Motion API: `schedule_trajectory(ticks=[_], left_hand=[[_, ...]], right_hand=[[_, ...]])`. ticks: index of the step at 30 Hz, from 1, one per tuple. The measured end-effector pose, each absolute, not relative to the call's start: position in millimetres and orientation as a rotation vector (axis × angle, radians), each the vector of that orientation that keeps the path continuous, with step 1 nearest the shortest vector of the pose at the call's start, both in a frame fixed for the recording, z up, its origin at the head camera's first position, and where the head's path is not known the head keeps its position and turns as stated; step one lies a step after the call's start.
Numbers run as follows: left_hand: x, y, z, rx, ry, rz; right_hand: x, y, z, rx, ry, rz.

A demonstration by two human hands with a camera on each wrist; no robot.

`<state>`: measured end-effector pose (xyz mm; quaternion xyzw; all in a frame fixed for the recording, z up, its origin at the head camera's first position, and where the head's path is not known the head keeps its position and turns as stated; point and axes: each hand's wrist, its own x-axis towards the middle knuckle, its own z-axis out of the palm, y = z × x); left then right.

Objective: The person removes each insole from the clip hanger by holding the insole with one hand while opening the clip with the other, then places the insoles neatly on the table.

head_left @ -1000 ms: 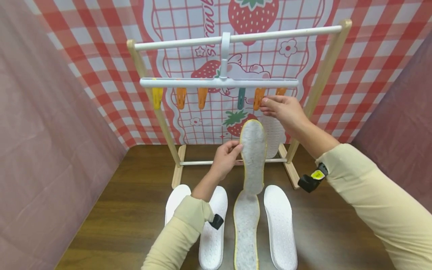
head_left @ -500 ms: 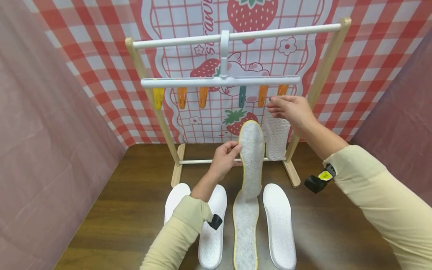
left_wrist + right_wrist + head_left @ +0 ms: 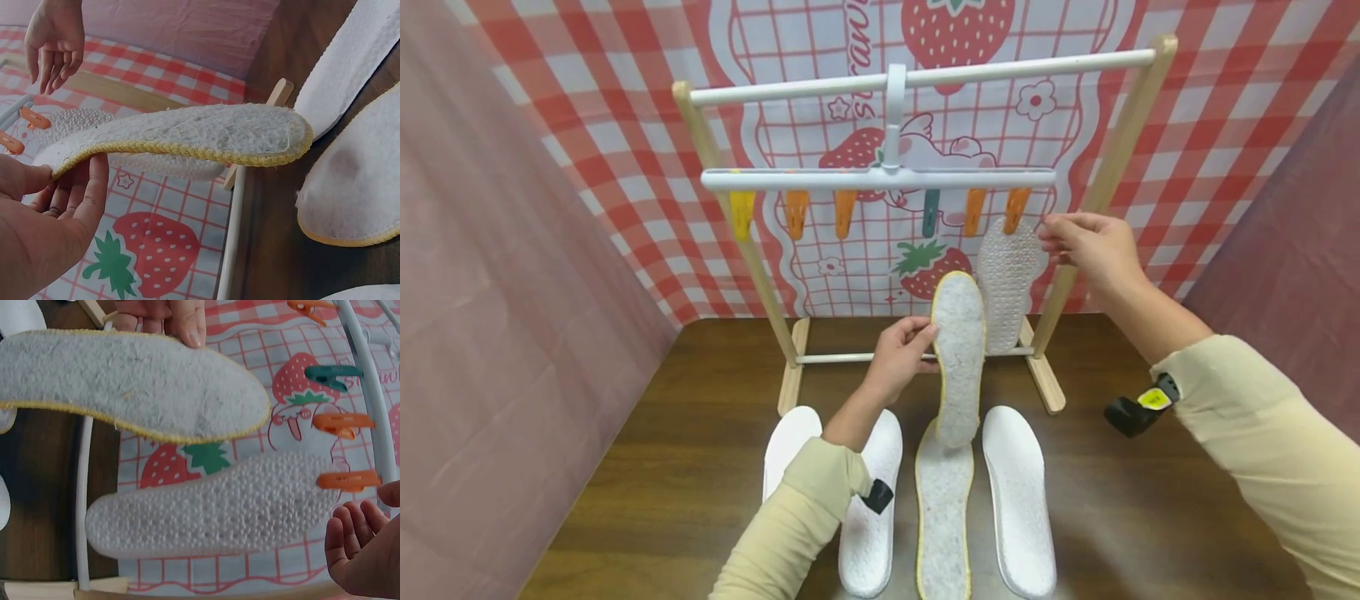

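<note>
My left hand (image 3: 901, 354) pinches the edge of a grey felt insole (image 3: 959, 358) with yellow stitched edging, thumb on one face and fingers on the other. It is held upright before the rack, its lower end overlapping a matching insole (image 3: 943, 517) on the table. A white bumpy insole (image 3: 219, 512) hangs from the rightmost orange clip (image 3: 349, 480) of the white hanger (image 3: 805, 179). Just right of that clip is my right hand (image 3: 1097, 250), its fingers loosely bent and holding nothing. The left wrist view also shows this right hand (image 3: 56, 40) hanging loose.
The hanger hooks onto a wooden rack (image 3: 1112, 167) with a white top bar (image 3: 1030, 73). Yellow (image 3: 742, 215), orange and green clips (image 3: 930, 213) hang along it. White insoles (image 3: 1018, 500) lie on the brown table (image 3: 647, 467). Strawberry-print cloth (image 3: 625, 167) stands behind.
My right hand has moved right, from beside the second orange clip to past the last one, uncovering the hanging white insole. The left hand stays almost still with the felt insole.
</note>
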<state>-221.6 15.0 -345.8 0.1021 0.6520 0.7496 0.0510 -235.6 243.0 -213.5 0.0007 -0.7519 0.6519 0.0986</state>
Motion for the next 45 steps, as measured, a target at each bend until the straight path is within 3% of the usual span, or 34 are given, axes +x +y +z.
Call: schedule_trajectory(ticks=[22,45], left_hand=[[-221,25,-348,0.311,1.98,2.287],[-208,74,-345,0.346,1.872,2.235]], right_hand=[[-230,285,-215,-0.184,-1.999,1.956],[-238,287,-209,-0.211,-1.956,1.967]])
